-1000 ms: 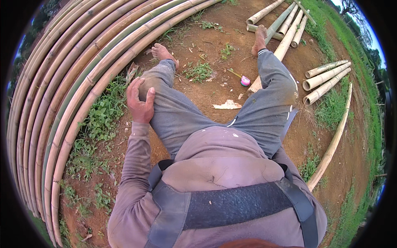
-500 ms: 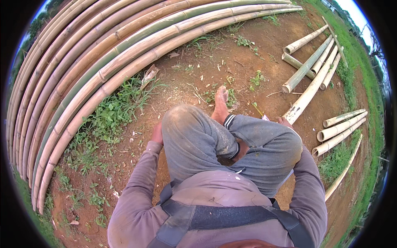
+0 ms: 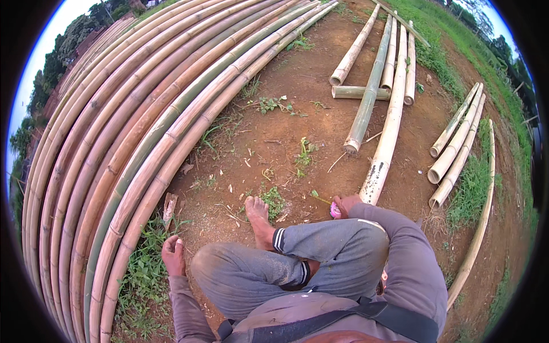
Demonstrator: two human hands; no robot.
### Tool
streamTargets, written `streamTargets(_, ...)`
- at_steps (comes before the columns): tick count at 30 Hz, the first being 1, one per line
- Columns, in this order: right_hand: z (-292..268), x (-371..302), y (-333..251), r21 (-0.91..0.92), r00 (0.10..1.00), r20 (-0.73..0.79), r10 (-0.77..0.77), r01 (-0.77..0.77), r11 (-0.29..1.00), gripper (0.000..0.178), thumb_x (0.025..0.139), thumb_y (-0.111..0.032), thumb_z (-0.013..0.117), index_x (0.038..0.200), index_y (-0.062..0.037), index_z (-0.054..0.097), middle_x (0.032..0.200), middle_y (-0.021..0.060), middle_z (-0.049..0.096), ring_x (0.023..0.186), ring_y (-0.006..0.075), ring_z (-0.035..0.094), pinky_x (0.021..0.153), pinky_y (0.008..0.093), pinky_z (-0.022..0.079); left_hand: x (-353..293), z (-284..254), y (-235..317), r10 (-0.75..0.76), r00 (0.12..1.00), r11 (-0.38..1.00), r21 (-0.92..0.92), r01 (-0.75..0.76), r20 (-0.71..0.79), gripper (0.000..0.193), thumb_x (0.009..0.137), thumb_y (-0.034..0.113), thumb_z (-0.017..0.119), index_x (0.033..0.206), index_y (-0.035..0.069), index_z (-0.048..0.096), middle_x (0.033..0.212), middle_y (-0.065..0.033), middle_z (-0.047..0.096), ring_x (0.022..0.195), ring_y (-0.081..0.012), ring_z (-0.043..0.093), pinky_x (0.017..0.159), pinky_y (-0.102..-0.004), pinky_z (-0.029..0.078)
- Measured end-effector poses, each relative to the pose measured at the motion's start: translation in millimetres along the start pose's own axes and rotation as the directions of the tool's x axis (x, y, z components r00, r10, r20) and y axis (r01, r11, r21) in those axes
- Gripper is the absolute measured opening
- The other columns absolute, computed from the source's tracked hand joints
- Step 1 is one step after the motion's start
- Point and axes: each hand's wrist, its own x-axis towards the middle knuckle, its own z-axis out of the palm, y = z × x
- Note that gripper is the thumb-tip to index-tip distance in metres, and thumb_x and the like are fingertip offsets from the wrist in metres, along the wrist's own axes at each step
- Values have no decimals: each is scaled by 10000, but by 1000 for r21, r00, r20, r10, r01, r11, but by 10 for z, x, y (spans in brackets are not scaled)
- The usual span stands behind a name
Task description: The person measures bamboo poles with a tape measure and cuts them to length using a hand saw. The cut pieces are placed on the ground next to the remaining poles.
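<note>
Beyond right knee: right hand [image 3: 346, 206] closed on pink tape measure [image 3: 335, 211], beside near end of pale bamboo pole [image 3: 384, 151]; one second ago the tape measure lay untouched on the soil [image 3: 229, 154].
Tape blade [image 3: 322, 199]: short yellow length out, pointing left.
Left hand [image 3: 173, 256]: above grass [image 3: 140, 274], farther out from left knee than half a second ago; palm hidden, cannot tell whether open or closed.
Legs [image 3: 246, 273]: folded, previously spread.
</note>
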Motion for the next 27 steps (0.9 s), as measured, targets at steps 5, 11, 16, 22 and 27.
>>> streamTargets(5, 135, 160, 264, 464, 967, -248, 62, 62, 883, 725, 774, -535, 809, 1268, -32, 640, 1186, 226, 736, 1103, 392, 717, 948, 460, 563, -25, 406, 1433, 211, 948, 959, 135, -247, 238, 398, 996, 134, 705, 1354, -6, 605, 1220, -121, 679, 1092, -182, 657, 961, -326, 542)
streamTargets(11, -1129, -1090, -433, 695, 832, -554, -1, 463, 551, 806, 844, -627, 788, 1321, 2, 630, 1119, 178, 708, 987, 289, 680, 910, 401, 544, -1183, 1869, 2150, 234, 673, 824, -510, 245, 701, 671, 971, 354, 761, 1497, 55, 470, 1389, -166, 604, 1293, -252, 583, 1052, -414, 521)
streamTargets(16, -775, -2186, -582, 544, 394, -838, 378, 542, 641, 640, 946, -510, 729, 1307, 10, 633, 1171, 213, 711, 1053, 337, 699, 933, 456, 542, -1815, 2359, 1783, 78, 452, 387, -445, 808, 889, 541, 968, 371, 739, 1408, 157, 508, 1214, -80, 641, 1101, -222, 650, 812, -398, 594)
streamTargets(22, 2315, -3028, -119, 779, 398, 103, 911, -602, 175, 756, 875, -554, 764, 1344, 11, 582, 1333, 251, 627, 1248, 395, 620, 1051, 494, 494, -1757, 2086, 954, -278, 638, 538, -434, 723, 718, 169, 1024, 249, 605, 1173, 172, 623, 721, 38, 526, 579, -121, 534, 495, -279, 464)
streamTargets(27, 3164, -3208, -832, 780, 350, 97, 932, -608, 148, 709, 876, -594, 733, 1284, -41, 560, 1319, 206, 605, 1276, 405, 568, 1050, 518, 470, -1713, 1914, 544, -208, 620, 676, -347, 650, 756, 169, 1051, 232, 531, 1105, 125, 650, 590, 77, 401, 437, -63, 360, 369, -263, 283)
